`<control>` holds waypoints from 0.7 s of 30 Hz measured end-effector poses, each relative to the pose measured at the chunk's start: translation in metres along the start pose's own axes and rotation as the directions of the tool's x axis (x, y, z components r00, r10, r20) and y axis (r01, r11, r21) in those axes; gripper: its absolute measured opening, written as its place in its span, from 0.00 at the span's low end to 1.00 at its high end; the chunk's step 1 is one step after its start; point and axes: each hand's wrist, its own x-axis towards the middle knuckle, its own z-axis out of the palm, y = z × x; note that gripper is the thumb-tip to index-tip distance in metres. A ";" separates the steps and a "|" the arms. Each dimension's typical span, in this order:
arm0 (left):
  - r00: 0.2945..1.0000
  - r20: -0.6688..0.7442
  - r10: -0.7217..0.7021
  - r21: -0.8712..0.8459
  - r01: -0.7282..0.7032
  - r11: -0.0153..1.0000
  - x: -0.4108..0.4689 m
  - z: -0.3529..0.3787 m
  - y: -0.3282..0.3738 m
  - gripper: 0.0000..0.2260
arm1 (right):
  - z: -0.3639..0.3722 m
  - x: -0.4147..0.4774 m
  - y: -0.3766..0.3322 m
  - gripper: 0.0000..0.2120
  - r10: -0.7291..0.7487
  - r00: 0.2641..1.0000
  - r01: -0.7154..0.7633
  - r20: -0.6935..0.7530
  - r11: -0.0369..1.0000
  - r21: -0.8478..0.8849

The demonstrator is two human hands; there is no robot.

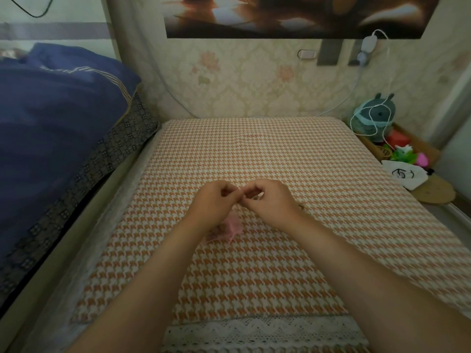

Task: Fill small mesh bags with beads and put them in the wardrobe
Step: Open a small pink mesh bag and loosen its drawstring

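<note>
We see the left hand and the right hand meeting fingertip to fingertip above the middle of the houndstooth-covered table, both curled into tight pinches; whatever sits between the thumbs and forefingers is too small for us to make out, so we cannot tell what, if anything, they grip. Just under the left wrist lies a pink mesh bag, flat and crumpled on the cloth, partly hidden by that forearm, a little toward the near edge from the table's centre. Along the near edge we catch a white lace trim. Off the left edge there's a bed with a dark blue quilt piled high. Past the far right corner we spot a teal humidifier with a white cable looped round it, some bright toys just beside it, and a white drawstring pouch near the right edge. Floral wallpaper backs the far edge.
</note>
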 end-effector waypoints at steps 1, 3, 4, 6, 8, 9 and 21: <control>1.000 0.018 0.010 0.038 -0.011 0.999 -0.003 -0.003 -0.001 0.07 | 0.000 0.000 -0.001 0.06 0.014 1.000 -0.014 0.011 1.000 -0.018; 0.996 0.094 0.007 0.066 -0.013 0.998 -0.010 -0.010 -0.007 0.11 | 0.000 -0.001 -0.001 0.05 0.061 0.997 -0.058 0.043 0.995 -0.077; 0.989 0.146 0.004 0.114 -0.021 0.993 -0.013 -0.013 -0.010 0.21 | -0.001 -0.002 -0.001 0.04 0.088 0.994 -0.082 0.060 0.991 -0.102; 0.972 0.236 -0.004 0.288 -0.067 0.955 -0.019 -0.018 -0.017 0.41 | -0.001 -0.003 -0.002 0.04 0.129 0.986 -0.114 0.103 0.983 -0.141; 0.957 0.290 0.002 0.397 -0.122 0.909 -0.022 -0.019 -0.022 0.49 | -0.002 -0.004 -0.004 0.05 0.154 0.979 -0.130 0.133 0.976 -0.173; 0.954 0.301 0.013 0.418 -0.144 0.897 -0.022 -0.018 -0.026 0.49 | -0.002 -0.004 -0.005 0.05 0.160 0.977 -0.133 0.138 0.973 -0.189; 0.952 0.304 0.037 0.201 -0.102 0.974 -0.022 -0.024 -0.031 0.19 | 0.009 -0.010 -0.027 0.06 0.190 0.952 -0.185 0.238 0.982 -0.044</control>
